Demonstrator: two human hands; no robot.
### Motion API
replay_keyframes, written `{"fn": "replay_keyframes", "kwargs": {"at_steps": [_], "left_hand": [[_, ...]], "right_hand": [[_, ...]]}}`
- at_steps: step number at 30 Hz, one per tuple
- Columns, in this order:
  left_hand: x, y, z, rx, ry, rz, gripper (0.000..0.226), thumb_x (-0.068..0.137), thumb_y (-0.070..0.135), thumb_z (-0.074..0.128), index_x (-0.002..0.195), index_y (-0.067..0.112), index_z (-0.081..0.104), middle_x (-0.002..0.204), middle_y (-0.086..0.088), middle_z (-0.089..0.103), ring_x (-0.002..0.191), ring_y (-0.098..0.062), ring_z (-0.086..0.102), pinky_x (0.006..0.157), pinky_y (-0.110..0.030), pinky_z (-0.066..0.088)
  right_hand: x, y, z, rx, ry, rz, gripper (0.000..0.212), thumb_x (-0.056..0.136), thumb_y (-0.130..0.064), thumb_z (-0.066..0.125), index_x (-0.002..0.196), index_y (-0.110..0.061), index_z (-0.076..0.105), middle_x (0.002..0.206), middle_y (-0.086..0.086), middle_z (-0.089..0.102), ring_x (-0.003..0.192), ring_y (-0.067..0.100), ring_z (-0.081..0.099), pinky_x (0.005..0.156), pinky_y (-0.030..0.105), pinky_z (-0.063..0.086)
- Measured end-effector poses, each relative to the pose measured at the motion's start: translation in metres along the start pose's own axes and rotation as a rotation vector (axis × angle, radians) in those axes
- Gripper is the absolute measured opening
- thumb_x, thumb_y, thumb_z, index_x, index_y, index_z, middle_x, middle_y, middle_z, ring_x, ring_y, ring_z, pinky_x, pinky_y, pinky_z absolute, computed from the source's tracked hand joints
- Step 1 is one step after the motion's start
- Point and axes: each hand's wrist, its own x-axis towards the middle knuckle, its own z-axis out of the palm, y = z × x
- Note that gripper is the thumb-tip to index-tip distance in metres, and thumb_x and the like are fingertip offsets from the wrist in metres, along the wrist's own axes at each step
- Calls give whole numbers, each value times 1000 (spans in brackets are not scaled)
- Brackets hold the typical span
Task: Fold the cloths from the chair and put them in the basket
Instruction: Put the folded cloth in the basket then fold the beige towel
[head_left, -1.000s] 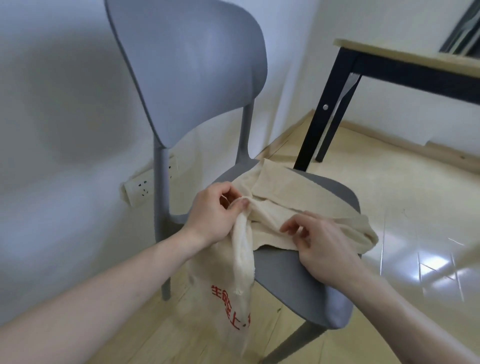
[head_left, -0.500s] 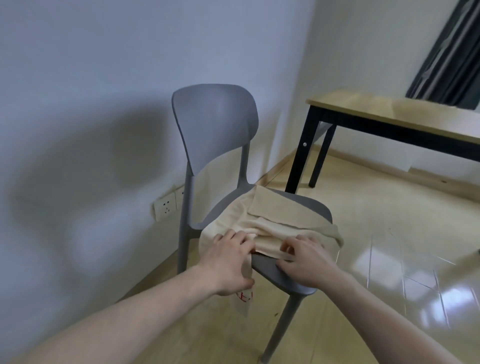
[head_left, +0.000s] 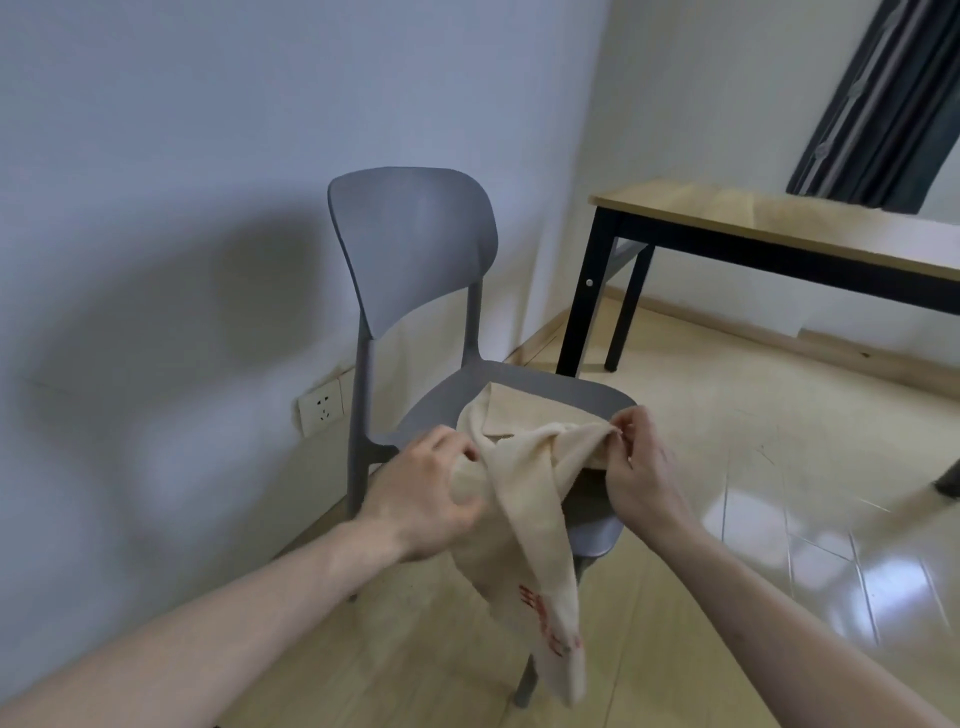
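Note:
A grey plastic chair (head_left: 415, 249) stands against the wall. A cream cloth with red print (head_left: 535, 519) is lifted off the seat's front and hangs down past the seat edge. My left hand (head_left: 426, 493) grips its left part. My right hand (head_left: 641, 467) pinches its right corner above the seat's front right. A second cream cloth (head_left: 535, 413) lies flat on the seat behind them. No basket is in view.
A wooden table with black legs (head_left: 779, 228) stands at the right behind the chair. A wall socket (head_left: 321, 408) sits low on the wall at the left. A dark curtain (head_left: 883, 104) hangs at the top right. The floor is glossy pale wood.
Both hands have lifted the printed cloth off the seat toward me; half a second ago they pressed it flat. The camera has pulled back from the chair.

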Motion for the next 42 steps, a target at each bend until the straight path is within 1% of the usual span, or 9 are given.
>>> {"fn": "replay_keyframes", "kwargs": {"at_steps": [4,9,13,18,21,26,31,36,42], "left_hand": [[-6,44,27,-226,-128,-80,64,73,74,70,121,35,57,118,22,54,104,0,55,83,-15,46],[6,29,38,-312,52,-115,11,91,36,75,88,27,69,91,17,63,79,-3,60,64,-8,43],[25,5,15,-433,243,-210,14,97,29,69,85,25,63,85,10,66,69,-10,64,65,-25,51],[39,3,-17,-650,464,-297,15,103,18,59,89,20,59,79,3,68,65,-12,66,58,-17,49],[29,20,-18,-593,299,-157,11,98,26,67,88,27,63,79,7,69,73,-9,66,60,-13,49],[-2,42,16,-89,-338,69,13,82,40,69,82,28,65,84,15,64,80,-7,64,72,-29,58],[-14,14,27,175,-778,-180,33,73,57,75,72,26,65,80,9,67,72,-12,63,57,-28,48],[-24,0,43,-318,-842,-239,28,80,43,80,107,37,78,118,25,69,112,-2,63,95,-19,50],[-22,3,47,-465,-564,-251,70,87,19,73,151,25,46,143,12,51,123,-6,52,87,-11,46]], "right_hand": [[1,-22,15,94,4,12,5,108,-23,45,106,-26,48,95,-2,64,85,15,62,74,40,54],[2,-18,15,79,32,17,6,108,-21,45,107,-25,49,97,-5,62,90,12,61,71,29,48],[10,1,-7,72,148,112,6,108,-21,47,110,-23,52,109,2,57,102,20,53,75,29,41],[15,10,-19,164,282,233,10,107,-17,47,113,-20,54,110,4,60,100,23,56,72,28,42],[14,9,-16,153,261,232,11,107,-14,47,109,-19,56,101,-2,62,92,16,60,66,19,42],[4,17,-3,-66,97,190,12,103,-15,53,104,-22,62,110,-3,54,99,17,58,78,31,51],[-1,19,-8,-97,-14,272,9,96,-21,56,95,-24,64,86,-3,66,78,22,65,62,38,58],[-9,22,-5,-62,-151,324,6,97,-24,57,101,-24,62,97,-2,74,89,18,69,78,42,61],[-16,7,-15,54,-351,438,41,100,-21,54,141,-22,49,137,3,62,115,21,61,90,36,54]]}}
